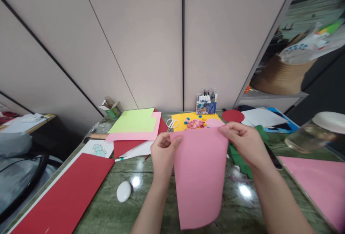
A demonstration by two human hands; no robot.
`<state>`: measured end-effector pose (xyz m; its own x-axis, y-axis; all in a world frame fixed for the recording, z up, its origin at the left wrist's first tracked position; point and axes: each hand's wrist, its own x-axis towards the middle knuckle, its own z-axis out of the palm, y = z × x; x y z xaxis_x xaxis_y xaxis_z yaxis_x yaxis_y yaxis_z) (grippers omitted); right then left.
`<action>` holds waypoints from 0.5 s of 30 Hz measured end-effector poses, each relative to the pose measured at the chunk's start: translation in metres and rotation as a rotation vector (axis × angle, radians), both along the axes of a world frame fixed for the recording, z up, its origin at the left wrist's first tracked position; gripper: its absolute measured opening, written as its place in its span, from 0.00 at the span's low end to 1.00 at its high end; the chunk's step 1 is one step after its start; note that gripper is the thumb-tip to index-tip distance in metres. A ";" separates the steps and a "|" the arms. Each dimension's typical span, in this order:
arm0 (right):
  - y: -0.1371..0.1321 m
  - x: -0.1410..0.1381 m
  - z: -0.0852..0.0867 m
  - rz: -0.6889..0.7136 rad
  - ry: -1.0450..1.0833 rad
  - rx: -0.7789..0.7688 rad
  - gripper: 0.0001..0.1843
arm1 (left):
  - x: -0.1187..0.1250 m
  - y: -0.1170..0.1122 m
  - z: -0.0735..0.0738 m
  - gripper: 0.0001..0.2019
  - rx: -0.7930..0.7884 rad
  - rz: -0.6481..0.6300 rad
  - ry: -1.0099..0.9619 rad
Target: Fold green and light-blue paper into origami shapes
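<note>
A pink sheet of paper (pixel 201 180) hangs upright above the table, its lower right side curving. My left hand (pixel 164 153) pinches its upper left corner between thumb and fingers. At the upper right corner, my right hand (pixel 244 140) grips the same sheet. Just beyond its top edge lie white-handled scissors (pixel 172 123) and a yellow sheet (pixel 179 118) bearing small pink, yellow and blue pieces (pixel 194 123). The sheet hides part of these. Green cut paper (pixel 241 160) rests beneath my right wrist.
Red paper (pixel 67 191) covers the table's left side, near a white oval object (pixel 124 191). Stacked green paper (pixel 132 121) lies behind. A box of markers (pixel 206 103) stands against the wall. On the right are a lidded jar (pixel 309 137) and more pink paper (pixel 318 183).
</note>
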<state>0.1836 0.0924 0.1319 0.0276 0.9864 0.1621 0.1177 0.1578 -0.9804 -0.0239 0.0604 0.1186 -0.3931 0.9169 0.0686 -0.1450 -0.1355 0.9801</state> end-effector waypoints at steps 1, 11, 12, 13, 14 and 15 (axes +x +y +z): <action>0.000 0.000 0.000 -0.003 -0.007 0.004 0.16 | 0.000 -0.001 0.001 0.09 0.001 -0.003 -0.002; -0.007 -0.001 0.001 -0.061 -0.065 0.067 0.15 | -0.001 -0.007 0.011 0.08 0.018 0.044 0.033; -0.008 -0.001 0.001 -0.073 -0.071 0.076 0.15 | -0.001 -0.008 0.011 0.08 0.023 0.056 0.043; -0.009 -0.001 0.001 -0.088 -0.076 0.087 0.15 | -0.001 -0.009 0.011 0.08 0.029 0.070 0.055; -0.010 -0.001 0.002 -0.103 -0.084 0.096 0.14 | -0.001 -0.009 0.012 0.08 0.036 0.086 0.068; -0.010 -0.002 0.003 -0.118 -0.091 0.103 0.14 | -0.001 -0.010 0.012 0.09 0.044 0.099 0.080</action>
<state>0.1820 0.0819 0.1348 0.1224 0.9552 0.2696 0.2287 0.2372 -0.9442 -0.0251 0.0502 0.1304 -0.4735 0.8691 0.1427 -0.0504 -0.1885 0.9808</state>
